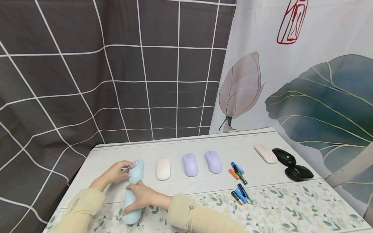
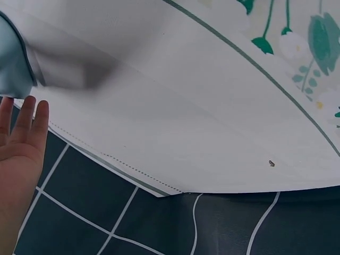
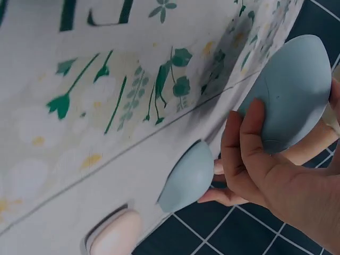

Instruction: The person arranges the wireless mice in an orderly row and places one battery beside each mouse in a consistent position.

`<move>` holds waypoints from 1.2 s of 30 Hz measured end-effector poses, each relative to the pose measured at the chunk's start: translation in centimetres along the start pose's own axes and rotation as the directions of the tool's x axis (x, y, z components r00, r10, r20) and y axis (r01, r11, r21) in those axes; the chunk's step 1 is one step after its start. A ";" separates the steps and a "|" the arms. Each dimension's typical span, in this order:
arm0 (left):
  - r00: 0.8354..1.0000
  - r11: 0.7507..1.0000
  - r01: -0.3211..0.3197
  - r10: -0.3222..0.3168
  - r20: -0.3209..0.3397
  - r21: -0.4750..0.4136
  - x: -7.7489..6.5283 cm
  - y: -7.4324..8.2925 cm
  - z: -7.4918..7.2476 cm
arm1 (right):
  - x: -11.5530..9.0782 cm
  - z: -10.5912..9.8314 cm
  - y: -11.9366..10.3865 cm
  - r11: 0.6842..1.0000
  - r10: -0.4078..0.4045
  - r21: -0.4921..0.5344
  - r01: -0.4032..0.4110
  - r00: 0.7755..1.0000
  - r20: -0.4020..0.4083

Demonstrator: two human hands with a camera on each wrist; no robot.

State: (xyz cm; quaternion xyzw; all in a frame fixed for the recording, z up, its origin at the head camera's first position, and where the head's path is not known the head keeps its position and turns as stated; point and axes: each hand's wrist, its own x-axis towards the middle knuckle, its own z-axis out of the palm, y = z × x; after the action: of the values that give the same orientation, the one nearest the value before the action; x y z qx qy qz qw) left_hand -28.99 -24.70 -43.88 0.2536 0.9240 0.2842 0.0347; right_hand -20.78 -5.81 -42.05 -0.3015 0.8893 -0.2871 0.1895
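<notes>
A light blue mouse (image 1: pixel 137 171) lies on the white part of the table, at the left end of a row of mice. My left hand (image 1: pixel 114 173) touches its left side with fingertips and thumb; in the left wrist view the hand's fingers (image 2: pixel 38 125) reach out straight to the mouse's edge. Nearer to me, a second light blue mouse (image 3: pixel 295 90) is gripped by my right hand (image 1: pixel 144 196), thumb on one side and fingers on the other. It overlaps the floral strip in the head view, and the hand covers its middle.
Right of the far blue mouse stand a pale pink mouse (image 1: pixel 163 169) and two purple mice (image 1: pixel 190 165). Several markers (image 1: pixel 239 173) lie in two groups farther right. Another pink mouse (image 1: pixel 265 153) and two black mice (image 1: pixel 298 173) sit near the right edge.
</notes>
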 end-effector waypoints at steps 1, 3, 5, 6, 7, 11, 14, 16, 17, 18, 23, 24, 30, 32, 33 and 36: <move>1.000 1.000 -0.005 0.005 0.001 0.000 0.0 0.0 -0.1 | 0.1 0.2 -0.1 1.000 0.011 0.000 -0.011 1.000 0.005; 1.000 1.000 -0.015 0.015 0.004 0.000 0.0 0.1 -0.2 | 0.3 0.5 -0.2 0.999 0.033 0.004 -0.033 0.999 0.017; 1.000 1.000 -0.018 0.018 0.007 0.000 0.0 0.1 -0.3 | 0.5 0.9 -0.3 0.999 0.051 0.006 -0.051 0.999 0.019; 1.000 1.000 -0.012 0.012 0.006 -0.004 0.0 0.1 -0.2 | 0.6 1.1 -0.3 0.998 0.055 0.003 -0.055 0.998 0.018; 1.000 1.000 -0.008 0.008 0.007 -0.007 0.0 0.0 -0.2 | 0.7 1.3 -0.4 0.998 0.058 -0.002 -0.058 0.998 0.018; 1.000 1.000 0.021 -0.021 -0.001 -0.013 0.0 -0.1 0.1 | 1.0 1.9 -0.7 0.997 0.072 -0.033 -0.072 0.997 0.003; 1.000 1.000 0.026 -0.026 -0.006 -0.007 0.1 -0.1 0.2 | 1.2 2.2 -1.0 0.992 0.103 -0.066 -0.104 0.994 -0.018; 1.000 1.000 0.027 -0.027 -0.009 -0.005 0.1 0.0 0.2 | 1.2 2.4 -1.2 0.989 0.123 -0.082 -0.126 0.992 -0.036; 1.000 1.000 0.028 -0.028 -0.009 -0.005 0.1 0.0 0.2 | 1.2 2.5 -1.3 0.986 0.134 -0.097 -0.138 0.990 -0.047; 1.000 1.000 0.026 -0.026 -0.006 -0.001 0.0 0.1 0.1 | 1.3 2.7 -1.3 0.983 0.143 -0.110 -0.149 0.988 -0.059; 0.999 0.999 0.034 -0.034 -0.002 -0.002 -0.1 0.2 -0.1 | 1.5 3.3 -1.4 0.971 0.150 -0.174 -0.164 0.985 -0.090; 0.999 0.999 0.033 -0.033 -0.002 -0.002 -0.1 0.2 -0.1 | 1.6 3.4 -1.4 0.970 0.147 -0.183 -0.162 0.985 -0.090; 1.000 1.000 0.029 -0.029 -0.004 -0.003 -0.2 0.1 -0.1 | 1.8 4.0 -1.4 0.960 0.129 -0.241 -0.143 0.989 -0.075; 1.000 1.000 0.028 -0.028 -0.007 0.000 -0.2 0.1 0.0 | 1.9 4.1 -1.3 0.951 0.117 -0.280 -0.132 0.991 -0.069; 1.000 1.000 0.029 -0.029 -0.009 0.003 -0.2 0.1 0.0 | 1.9 4.2 -1.3 0.947 0.111 -0.296 -0.126 0.992 -0.065; 0.999 0.999 0.036 -0.036 -0.010 0.017 0.0 0.2 0.0 | 2.0 4.3 -1.2 0.931 0.114 -0.341 -0.127 0.992 -0.059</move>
State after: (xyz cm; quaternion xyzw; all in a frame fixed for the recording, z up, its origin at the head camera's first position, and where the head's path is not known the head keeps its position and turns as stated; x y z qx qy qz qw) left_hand -28.87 -24.57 -43.72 0.2360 0.9309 0.2768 0.0333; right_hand -19.55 -9.57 -44.88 -0.2692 0.9460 -0.1207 0.1343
